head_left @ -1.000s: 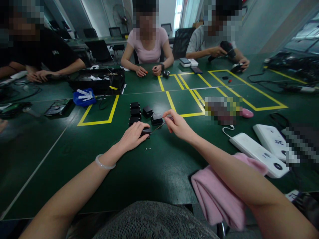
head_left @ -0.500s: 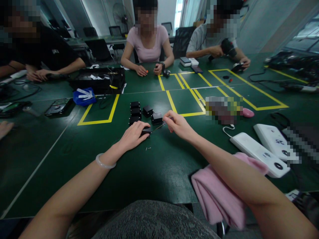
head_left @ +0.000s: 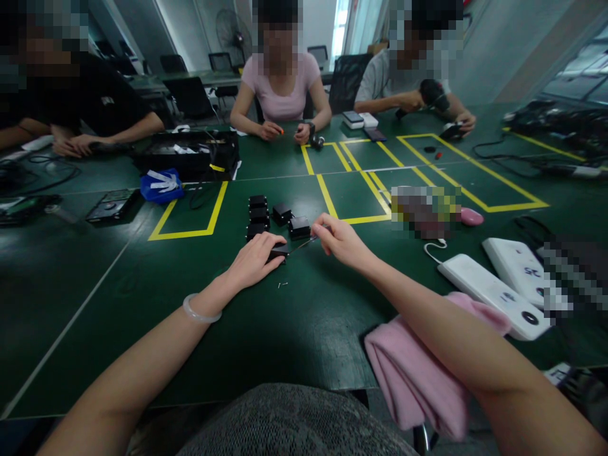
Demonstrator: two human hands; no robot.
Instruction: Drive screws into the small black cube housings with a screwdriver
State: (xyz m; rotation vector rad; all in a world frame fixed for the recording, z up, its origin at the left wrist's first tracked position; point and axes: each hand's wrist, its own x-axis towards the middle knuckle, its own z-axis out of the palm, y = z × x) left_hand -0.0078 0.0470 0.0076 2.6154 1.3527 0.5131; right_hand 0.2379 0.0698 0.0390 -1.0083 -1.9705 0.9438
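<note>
My left hand (head_left: 253, 258) presses a small black box (head_left: 278, 251) against the table, thumb on the near side and fingers over the top. A thin screwdriver (head_left: 303, 245) is pinched in my right hand (head_left: 341, 239). Its shaft slants down to the left, and the tip meets the right end of the box. Beyond my hands, several similar black boxes (head_left: 258, 215) stand in a column, partly behind my left fingers. Another black box (head_left: 282, 213) and a separate black box (head_left: 299, 227) sit to their right. Tiny screws (head_left: 283, 285) lie on the near side of my left hand.
Yellow tape (head_left: 327, 196) marks the green table (head_left: 304, 329). A pink cloth (head_left: 418, 373) lies under my right forearm, beside white power banks (head_left: 494, 294). At far left are a blue pouch (head_left: 161, 185) and an open black case (head_left: 190, 152). Co-workers sit across the table.
My hands, the box and the screwdriver stay nearly in place. Across the table, a co-worker's hand with a small orange item has lifted slightly.
</note>
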